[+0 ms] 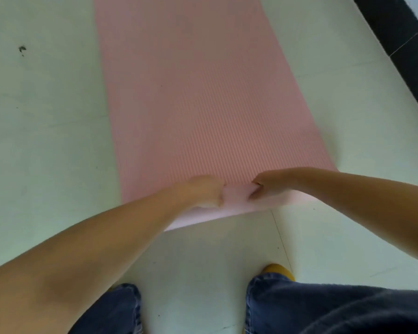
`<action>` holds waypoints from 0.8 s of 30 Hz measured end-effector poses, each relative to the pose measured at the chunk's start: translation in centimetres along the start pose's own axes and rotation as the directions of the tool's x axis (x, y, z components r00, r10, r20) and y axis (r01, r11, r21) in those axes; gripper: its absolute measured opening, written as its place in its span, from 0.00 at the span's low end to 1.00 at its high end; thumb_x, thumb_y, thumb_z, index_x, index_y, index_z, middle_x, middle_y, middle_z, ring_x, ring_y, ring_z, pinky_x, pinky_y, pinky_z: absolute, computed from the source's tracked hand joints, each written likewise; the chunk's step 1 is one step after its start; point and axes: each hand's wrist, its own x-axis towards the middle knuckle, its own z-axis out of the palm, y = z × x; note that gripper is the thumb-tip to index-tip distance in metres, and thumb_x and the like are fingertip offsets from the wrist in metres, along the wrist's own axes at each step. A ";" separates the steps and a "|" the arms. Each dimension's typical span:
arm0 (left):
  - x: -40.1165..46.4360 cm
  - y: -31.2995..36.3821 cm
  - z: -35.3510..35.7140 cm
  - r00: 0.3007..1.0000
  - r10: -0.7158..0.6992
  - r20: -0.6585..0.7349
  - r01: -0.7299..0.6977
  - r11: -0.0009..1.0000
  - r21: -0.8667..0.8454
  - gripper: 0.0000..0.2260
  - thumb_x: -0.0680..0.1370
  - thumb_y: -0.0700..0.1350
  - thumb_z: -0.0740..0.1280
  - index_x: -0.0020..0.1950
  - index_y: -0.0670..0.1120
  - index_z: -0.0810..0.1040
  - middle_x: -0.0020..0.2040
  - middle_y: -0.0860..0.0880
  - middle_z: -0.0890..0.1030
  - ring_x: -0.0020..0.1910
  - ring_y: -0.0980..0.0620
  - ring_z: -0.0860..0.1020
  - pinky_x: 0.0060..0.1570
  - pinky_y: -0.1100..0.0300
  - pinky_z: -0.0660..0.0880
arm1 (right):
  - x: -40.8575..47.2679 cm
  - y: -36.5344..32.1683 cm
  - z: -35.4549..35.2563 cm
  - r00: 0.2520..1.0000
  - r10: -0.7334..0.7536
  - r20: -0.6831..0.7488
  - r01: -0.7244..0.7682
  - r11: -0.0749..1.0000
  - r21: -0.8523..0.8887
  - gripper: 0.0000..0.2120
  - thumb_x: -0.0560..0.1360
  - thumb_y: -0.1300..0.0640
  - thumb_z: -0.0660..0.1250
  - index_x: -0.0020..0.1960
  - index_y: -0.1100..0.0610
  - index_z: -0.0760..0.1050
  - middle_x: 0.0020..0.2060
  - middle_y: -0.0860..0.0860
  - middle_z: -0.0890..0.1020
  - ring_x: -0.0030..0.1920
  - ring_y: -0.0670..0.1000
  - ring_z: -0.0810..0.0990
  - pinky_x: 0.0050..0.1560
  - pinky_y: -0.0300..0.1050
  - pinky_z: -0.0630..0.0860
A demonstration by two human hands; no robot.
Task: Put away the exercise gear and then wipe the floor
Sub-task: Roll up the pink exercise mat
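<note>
Mat (203, 104) runs lengthwise up frame centre on floor (46, 116) — we curl left hand (203, 192) and right hand (273, 183) around its lifted near edge, probably to begin rolling.

Bare forearms, no sleeves; dark blue jeans (323, 307); yellow shoe (279, 270) under right cuff.
</note>
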 end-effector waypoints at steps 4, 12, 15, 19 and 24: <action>-1.2 2.6 3.2 0.895 0.130 -0.426 0.025 0.940 0.339 0.24 0.75 0.50 0.65 0.69 0.43 0.67 0.61 0.41 0.73 0.57 0.42 0.73 0.54 0.49 0.70 | 5.1 1.4 -1.1 0.997 0.052 0.056 -0.050 0.998 -0.046 0.21 0.63 0.35 0.73 0.49 0.47 0.78 0.51 0.47 0.80 0.49 0.47 0.78 0.54 0.46 0.75; 1.1 -0.6 10.4 0.973 -0.082 -0.214 0.130 0.967 0.219 0.34 0.79 0.46 0.59 0.77 0.51 0.39 0.78 0.41 0.44 0.76 0.43 0.46 0.66 0.32 0.51 | 4.0 0.9 -1.2 0.993 0.004 -0.120 -0.009 0.999 -0.044 0.26 0.71 0.37 0.68 0.60 0.54 0.73 0.55 0.51 0.78 0.53 0.54 0.75 0.50 0.46 0.70; 2.4 -2.4 9.5 0.973 -0.018 -0.228 0.055 0.987 0.154 0.30 0.79 0.43 0.57 0.77 0.55 0.47 0.74 0.45 0.58 0.71 0.45 0.61 0.60 0.45 0.66 | 3.9 0.5 -0.7 0.963 -0.098 -0.250 0.076 0.992 -0.096 0.26 0.73 0.44 0.68 0.67 0.52 0.67 0.60 0.51 0.73 0.60 0.54 0.73 0.57 0.46 0.69; 2.9 -4.8 4.4 0.982 0.129 -0.142 -0.158 0.962 -0.221 0.26 0.75 0.42 0.62 0.72 0.52 0.64 0.65 0.47 0.73 0.61 0.46 0.73 0.57 0.52 0.72 | 3.4 -1.3 -0.8 0.844 -0.292 -0.449 0.141 0.930 -0.340 0.22 0.78 0.48 0.59 0.71 0.50 0.63 0.66 0.51 0.69 0.66 0.53 0.69 0.63 0.48 0.66; 3.3 -7.0 1.6 0.994 0.052 0.091 -0.012 0.918 -0.397 0.17 0.72 0.48 0.68 0.59 0.49 0.74 0.55 0.49 0.78 0.54 0.48 0.76 0.55 0.50 0.74 | 1.6 -1.5 0.7 0.863 -0.361 -0.353 0.256 0.916 -0.309 0.26 0.77 0.38 0.57 0.70 0.50 0.62 0.60 0.50 0.74 0.58 0.54 0.74 0.55 0.48 0.71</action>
